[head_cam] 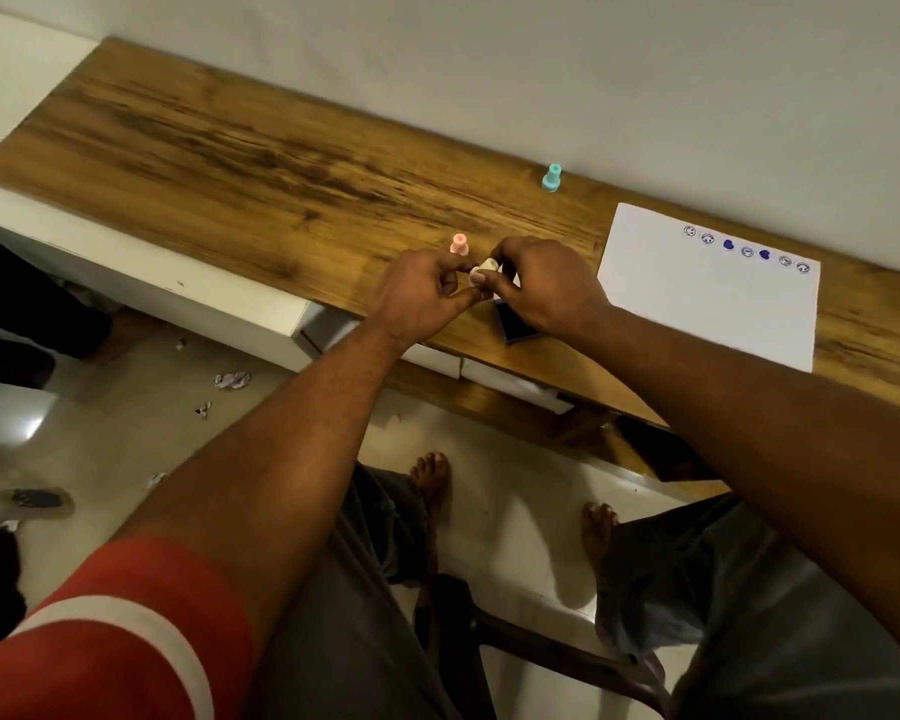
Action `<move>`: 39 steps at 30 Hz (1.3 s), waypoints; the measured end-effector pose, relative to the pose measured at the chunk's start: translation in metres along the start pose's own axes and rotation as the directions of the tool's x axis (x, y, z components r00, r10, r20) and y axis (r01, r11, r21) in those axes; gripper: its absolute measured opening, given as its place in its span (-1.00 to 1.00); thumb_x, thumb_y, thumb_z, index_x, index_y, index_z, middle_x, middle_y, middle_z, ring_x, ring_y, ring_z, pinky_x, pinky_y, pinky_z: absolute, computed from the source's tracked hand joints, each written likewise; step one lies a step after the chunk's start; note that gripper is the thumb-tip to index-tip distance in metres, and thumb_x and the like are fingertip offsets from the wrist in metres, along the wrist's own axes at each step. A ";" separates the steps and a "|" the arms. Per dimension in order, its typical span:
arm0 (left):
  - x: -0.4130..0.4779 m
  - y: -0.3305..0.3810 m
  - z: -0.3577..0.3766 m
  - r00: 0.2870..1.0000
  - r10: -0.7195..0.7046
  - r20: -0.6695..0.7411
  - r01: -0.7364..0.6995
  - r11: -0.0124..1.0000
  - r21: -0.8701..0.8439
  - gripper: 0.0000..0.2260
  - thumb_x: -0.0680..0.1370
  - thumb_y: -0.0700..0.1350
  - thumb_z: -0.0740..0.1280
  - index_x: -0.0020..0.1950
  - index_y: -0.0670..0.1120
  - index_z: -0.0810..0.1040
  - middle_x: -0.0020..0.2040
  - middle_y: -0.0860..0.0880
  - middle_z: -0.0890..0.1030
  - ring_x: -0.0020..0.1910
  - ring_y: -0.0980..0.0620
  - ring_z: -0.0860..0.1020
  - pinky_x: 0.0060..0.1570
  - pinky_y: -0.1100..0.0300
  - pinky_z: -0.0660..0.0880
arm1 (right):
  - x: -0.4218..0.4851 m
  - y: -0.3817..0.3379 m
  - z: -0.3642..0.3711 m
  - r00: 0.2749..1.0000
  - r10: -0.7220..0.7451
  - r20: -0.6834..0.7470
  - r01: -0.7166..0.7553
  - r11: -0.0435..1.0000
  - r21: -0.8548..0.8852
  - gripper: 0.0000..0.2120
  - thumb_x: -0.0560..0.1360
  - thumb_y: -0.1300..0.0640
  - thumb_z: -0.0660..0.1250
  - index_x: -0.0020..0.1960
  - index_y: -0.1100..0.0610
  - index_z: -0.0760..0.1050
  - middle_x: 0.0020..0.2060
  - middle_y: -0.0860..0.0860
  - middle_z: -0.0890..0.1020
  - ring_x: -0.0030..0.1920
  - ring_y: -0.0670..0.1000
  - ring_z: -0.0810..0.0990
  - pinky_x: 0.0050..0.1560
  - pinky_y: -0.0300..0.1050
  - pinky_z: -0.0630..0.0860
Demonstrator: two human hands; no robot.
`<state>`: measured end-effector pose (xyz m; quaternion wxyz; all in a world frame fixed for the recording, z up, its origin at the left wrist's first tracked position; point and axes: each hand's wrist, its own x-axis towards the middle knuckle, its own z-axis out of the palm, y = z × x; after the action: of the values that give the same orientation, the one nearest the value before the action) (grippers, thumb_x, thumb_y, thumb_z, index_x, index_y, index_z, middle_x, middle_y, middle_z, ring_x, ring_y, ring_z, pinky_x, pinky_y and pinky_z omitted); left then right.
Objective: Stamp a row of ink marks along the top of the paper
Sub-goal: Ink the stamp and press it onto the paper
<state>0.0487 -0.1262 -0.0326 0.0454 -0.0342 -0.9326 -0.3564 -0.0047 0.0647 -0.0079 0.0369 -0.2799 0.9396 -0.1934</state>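
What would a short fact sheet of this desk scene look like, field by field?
surface: wooden desk against a wall
paper: white sheet at the right, seven blue marks along its top
held item: small pale stamp, gripped by left hand and right hand
ink pad: dark pad, partly under the right hand
standing stamps: pink stamp, teal stamp

Open wooden desktop (219, 142) far left; pink stamp (459, 244), ink pad (515, 322), teal stamp (552, 178) and paper (707, 309) crowding right.
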 end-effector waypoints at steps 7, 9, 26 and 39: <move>0.003 -0.004 0.009 1.000 -0.020 0.003 0.020 0.999 -0.027 -0.68 0.51 0.09 0.55 0.22 0.05 0.72 -0.42 0.07 0.52 -0.36 0.00 0.57 -0.23 0.08 0.52 | 0.008 0.003 -0.001 0.990 -0.041 0.138 0.071 0.972 -0.222 -0.51 0.67 -0.25 -0.01 -0.09 0.01 0.55 -0.27 0.00 0.58 -0.25 0.01 0.54 -0.28 -0.07 0.46; 0.004 -0.008 0.013 0.999 -0.042 0.029 0.043 0.999 -0.033 -0.68 0.51 0.02 0.55 0.26 0.03 0.71 -0.39 0.08 0.52 -0.34 0.01 0.57 -0.18 0.03 0.56 | 0.013 0.005 0.000 0.980 -0.051 0.192 0.095 0.968 -0.230 -0.49 0.67 -0.25 0.00 -0.08 0.04 0.57 -0.26 0.02 0.60 -0.25 0.02 0.54 -0.27 -0.05 0.46; 0.004 -0.017 0.025 0.974 -0.114 0.194 0.096 0.991 0.097 -0.52 0.47 0.15 0.57 0.38 0.16 0.63 -0.35 0.12 0.53 -0.37 0.18 0.47 -0.34 0.23 0.31 | -0.020 0.037 -0.020 0.867 -0.154 0.474 0.364 0.845 -0.392 -0.57 0.70 -0.19 0.05 0.30 0.07 0.47 0.11 0.08 0.64 -0.11 0.00 0.54 -0.16 -0.11 0.48; 0.000 0.003 0.025 0.973 0.007 0.232 -0.040 0.989 0.142 -0.32 0.36 0.30 0.59 0.44 0.11 0.59 -0.14 0.13 0.62 -0.13 0.11 0.57 -0.27 0.32 0.33 | -0.025 0.001 -0.011 0.867 -0.059 0.495 0.370 0.742 -0.560 -0.65 0.65 -0.02 0.28 0.38 0.10 0.44 0.22 0.12 0.64 0.15 0.16 0.66 0.12 0.07 0.62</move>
<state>0.0478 -0.1072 -0.0495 -0.0567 -0.0831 -0.9546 -0.2804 0.0138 0.0831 0.0010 0.1309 -0.4214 0.8740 0.2037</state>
